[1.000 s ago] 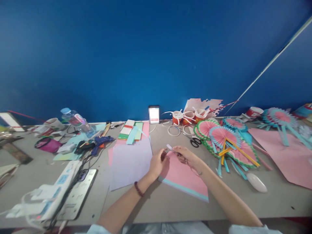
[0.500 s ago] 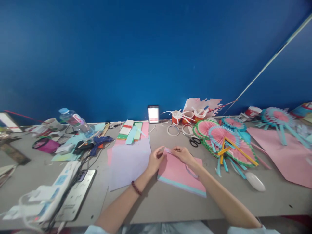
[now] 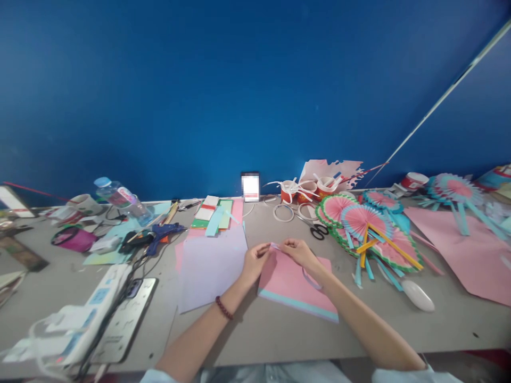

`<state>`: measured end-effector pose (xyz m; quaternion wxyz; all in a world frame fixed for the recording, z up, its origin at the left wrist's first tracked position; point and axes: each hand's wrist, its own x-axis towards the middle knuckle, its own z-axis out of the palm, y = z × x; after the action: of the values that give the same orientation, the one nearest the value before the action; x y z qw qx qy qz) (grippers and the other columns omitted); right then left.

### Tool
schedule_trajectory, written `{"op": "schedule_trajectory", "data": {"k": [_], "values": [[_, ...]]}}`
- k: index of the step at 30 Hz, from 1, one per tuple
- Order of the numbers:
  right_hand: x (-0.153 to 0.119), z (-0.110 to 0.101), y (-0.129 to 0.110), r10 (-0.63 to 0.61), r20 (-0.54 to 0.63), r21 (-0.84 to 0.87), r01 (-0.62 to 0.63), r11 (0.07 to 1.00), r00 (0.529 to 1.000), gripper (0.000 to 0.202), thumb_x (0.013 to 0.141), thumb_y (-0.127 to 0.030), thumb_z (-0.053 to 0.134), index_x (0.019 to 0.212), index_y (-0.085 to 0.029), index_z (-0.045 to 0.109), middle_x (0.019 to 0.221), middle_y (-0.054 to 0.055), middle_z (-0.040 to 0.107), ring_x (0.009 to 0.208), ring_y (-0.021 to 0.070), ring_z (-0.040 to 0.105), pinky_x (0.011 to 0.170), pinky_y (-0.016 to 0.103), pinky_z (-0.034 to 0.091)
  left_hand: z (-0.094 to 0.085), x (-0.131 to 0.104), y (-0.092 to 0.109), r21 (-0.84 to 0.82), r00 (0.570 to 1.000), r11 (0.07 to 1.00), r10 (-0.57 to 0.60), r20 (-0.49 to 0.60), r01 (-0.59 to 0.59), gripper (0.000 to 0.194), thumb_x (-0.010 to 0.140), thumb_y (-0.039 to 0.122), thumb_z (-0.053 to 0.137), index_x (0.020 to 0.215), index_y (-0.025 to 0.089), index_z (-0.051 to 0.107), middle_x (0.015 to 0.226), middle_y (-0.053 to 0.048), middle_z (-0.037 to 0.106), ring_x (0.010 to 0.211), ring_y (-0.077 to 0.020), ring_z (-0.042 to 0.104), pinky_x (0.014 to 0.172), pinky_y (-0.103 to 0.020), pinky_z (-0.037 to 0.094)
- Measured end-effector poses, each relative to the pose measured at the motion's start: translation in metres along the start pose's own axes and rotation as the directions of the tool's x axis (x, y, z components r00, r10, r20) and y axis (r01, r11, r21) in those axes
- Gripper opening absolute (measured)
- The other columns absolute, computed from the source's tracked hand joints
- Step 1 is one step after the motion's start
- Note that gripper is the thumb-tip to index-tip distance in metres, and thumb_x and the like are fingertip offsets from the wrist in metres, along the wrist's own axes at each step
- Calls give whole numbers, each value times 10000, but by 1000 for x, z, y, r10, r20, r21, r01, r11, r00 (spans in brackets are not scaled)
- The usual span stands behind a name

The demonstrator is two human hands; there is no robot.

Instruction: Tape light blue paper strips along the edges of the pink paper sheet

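Note:
A thin lilac paper strip (image 3: 275,246) runs between my two hands above the far edge of a pink paper sheet (image 3: 295,282) with a light blue band along its near edge. My left hand (image 3: 256,259) pinches the strip's left end, thumb and fingers together. Close beside it, my right hand (image 3: 298,252) grips the strip with bent fingers. A loose lilac length curls out below the right hand, by the wrist. Left of the pink sheet lies a stack of lilac paper (image 3: 213,271).
Black-handled scissors (image 3: 319,231) and tape rings (image 3: 283,213) lie beyond my right hand. Pleated paper fans (image 3: 367,223) and a white mouse (image 3: 418,296) sit to the right. On the left are a power strip (image 3: 98,308), phone (image 3: 125,322), glue gun (image 3: 163,234) and bottle (image 3: 123,199).
Both hands stay almost in place, with the left fingers slightly shifted at the strip. The rest of the table looks the same.

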<state>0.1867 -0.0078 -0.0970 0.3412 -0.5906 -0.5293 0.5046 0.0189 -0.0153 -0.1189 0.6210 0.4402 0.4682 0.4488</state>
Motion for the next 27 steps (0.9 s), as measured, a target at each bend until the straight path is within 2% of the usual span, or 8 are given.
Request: {"op": "schedule_trajectory", "data": {"k": [5,13,27], "values": [[0,1,0,11,-2,9,-11,1000,1000,396,638,-550,598,659,-155,603,500,-52,413,470,76,294,458,236,201,2,0,-1,2,999,1000,-4,-33,4,505,593,464,777,947,112,697,971,-156,717,885,-275,681,797,-371,516],[3,1,5,8,-5,39,-8,999,1000,377,629,-528,603,642,-152,594,466,-63,390,454,69,280,446,233,191,0,2,-2,1,997,1000,-17,-75,17,457,569,409,801,914,123,714,925,-147,728,858,-276,685,790,-366,513],[4,3,6,-6,-16,24,6,1000,1000,379,612,-527,618,622,-149,588,493,-52,426,473,70,302,457,232,205,1,0,-1,15,999,1000,9,-37,-8,398,616,419,764,874,123,692,897,-134,733,819,-239,685,735,-314,508]]}}
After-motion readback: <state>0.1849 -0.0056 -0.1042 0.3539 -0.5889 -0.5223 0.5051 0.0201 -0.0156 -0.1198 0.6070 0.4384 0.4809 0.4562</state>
